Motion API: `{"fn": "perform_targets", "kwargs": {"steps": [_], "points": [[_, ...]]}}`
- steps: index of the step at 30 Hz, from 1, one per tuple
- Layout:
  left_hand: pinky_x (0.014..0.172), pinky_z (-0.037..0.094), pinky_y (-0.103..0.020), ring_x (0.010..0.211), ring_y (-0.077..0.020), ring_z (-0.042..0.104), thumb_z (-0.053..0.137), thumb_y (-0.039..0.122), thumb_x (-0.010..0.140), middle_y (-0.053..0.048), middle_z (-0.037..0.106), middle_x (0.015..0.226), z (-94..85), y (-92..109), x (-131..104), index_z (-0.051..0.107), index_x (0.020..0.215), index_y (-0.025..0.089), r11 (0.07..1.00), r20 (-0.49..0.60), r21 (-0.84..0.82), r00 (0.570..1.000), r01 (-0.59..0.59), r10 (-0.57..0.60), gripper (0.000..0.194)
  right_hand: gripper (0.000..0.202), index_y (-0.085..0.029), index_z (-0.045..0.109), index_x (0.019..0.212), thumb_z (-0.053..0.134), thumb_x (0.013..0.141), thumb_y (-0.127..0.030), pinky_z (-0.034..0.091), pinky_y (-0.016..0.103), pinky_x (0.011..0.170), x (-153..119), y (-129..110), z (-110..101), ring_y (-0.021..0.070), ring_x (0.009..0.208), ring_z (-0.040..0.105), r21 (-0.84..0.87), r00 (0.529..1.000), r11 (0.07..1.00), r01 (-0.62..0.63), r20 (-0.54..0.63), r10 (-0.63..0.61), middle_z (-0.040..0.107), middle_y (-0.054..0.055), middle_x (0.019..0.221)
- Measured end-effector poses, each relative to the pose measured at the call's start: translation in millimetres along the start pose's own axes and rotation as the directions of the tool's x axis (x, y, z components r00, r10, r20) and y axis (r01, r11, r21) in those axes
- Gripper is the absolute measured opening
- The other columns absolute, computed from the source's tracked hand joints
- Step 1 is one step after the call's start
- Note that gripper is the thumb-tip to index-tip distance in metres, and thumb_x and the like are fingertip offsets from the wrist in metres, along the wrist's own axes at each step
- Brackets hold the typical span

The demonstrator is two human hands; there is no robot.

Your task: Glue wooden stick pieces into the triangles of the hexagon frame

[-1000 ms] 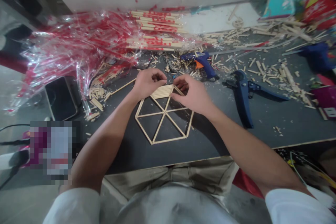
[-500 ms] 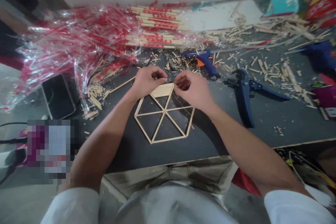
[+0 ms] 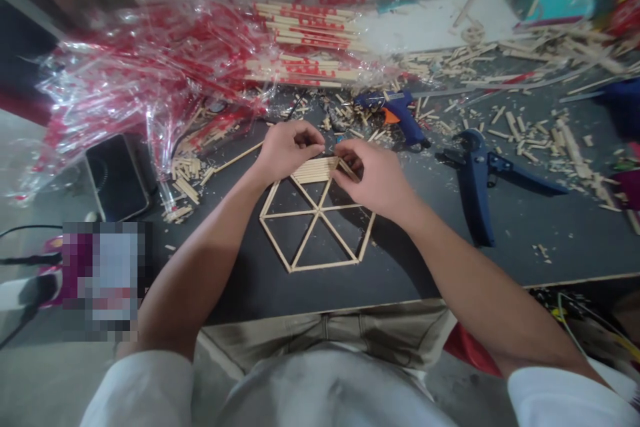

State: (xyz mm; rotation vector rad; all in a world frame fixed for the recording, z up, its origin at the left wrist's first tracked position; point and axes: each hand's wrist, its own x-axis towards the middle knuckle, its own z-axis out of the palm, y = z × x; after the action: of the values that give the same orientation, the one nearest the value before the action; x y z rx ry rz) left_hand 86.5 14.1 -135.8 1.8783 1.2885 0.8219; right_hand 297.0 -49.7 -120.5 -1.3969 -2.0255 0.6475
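A hexagonal frame of pale wooden sticks lies flat on the dark table, with spokes meeting at its centre. Its top triangle is packed with a row of parallel sticks. My left hand is curled over the upper left corner, thumb and fingertips close together at the top edge; what they pinch, if anything, is hidden. At the upper right corner my right hand is closed, thumb and fingers around the frame's upper right side stick.
Behind the hands lies a blue glue gun. Blue cutters are at the right. Red-marked stick bundles, crumpled plastic wrappers and cut stick scraps cover the back. A phone sits at the left.
My right hand's thumb has shifted down over the upper right corner, closing around the side stick. My left hand stays at the top edge. The whole view has shifted slightly.
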Motion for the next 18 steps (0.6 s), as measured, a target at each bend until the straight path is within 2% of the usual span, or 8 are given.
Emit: {"fn": "perform_targets", "kwargs": {"steps": [4, 12, 15, 18], "points": [[0.067, 0.048, -0.027, 0.069, -0.0127, 0.061, 0.077, 0.033, 0.078, -0.004, 0.076, 0.080, -0.3, -0.1, 0.0, 0.078, 0.086, 0.016, 1.000, 0.009, -0.023, 1.000, -0.009, 0.009, 0.018, 0.030, -0.022, 0.068, 0.116, 0.073, 0.087, -0.027, 0.060, 0.047, 0.091, -3.0, -0.6, 1.4, 0.0295, 0.099, 0.073, -0.038, 0.999, 0.998, 0.041, 0.019, -0.040, 0.077, 0.011, 0.112], [0.068, 0.049, -0.027, 0.071, -0.0139, 0.063, 0.077, 0.032, 0.078, -0.004, 0.076, 0.080, -0.8, -1.4, 0.0, 0.078, 0.085, 0.016, 1.000, 0.007, -0.012, 1.000, -0.011, 0.011, 0.017, 0.022, -0.021, 0.069, 0.109, 0.073, 0.088, -0.025, 0.060, 0.042, 0.085, -5.6, -1.1, 2.3, 0.0251, 0.089, 0.073, -0.039, 0.997, 0.996, 0.078, -0.024, -0.079, 0.077, 0.010, 0.108], [0.068, 0.050, -0.027, 0.070, -0.0135, 0.063, 0.077, 0.031, 0.078, -0.004, 0.076, 0.079, -0.6, -1.7, 0.2, 0.078, 0.084, 0.016, 0.999, 0.005, -0.032, 1.000, -0.007, 0.007, 0.016, 0.014, -0.021, 0.071, 0.106, 0.063, 0.096, -0.027, 0.059, 0.038, 0.081, -3.4, 0.4, 1.0, 0.0226, 0.086, 0.073, -0.030, 0.990, 0.992, 0.122, -0.064, -0.124, 0.077, 0.010, 0.105], [0.068, 0.049, -0.026, 0.069, -0.0128, 0.062, 0.077, 0.030, 0.077, -0.003, 0.075, 0.078, -1.0, 0.5, 0.1, 0.077, 0.084, 0.016, 0.999, 0.006, -0.054, 1.000, 0.005, -0.005, 0.015, 0.022, -0.023, 0.070, 0.098, 0.049, 0.103, -0.028, 0.056, 0.035, 0.078, 0.6, 4.2, -1.4, 0.0213, 0.085, 0.072, -0.037, 0.980, 0.991, 0.129, -0.145, -0.133, 0.077, 0.008, 0.098]]}}
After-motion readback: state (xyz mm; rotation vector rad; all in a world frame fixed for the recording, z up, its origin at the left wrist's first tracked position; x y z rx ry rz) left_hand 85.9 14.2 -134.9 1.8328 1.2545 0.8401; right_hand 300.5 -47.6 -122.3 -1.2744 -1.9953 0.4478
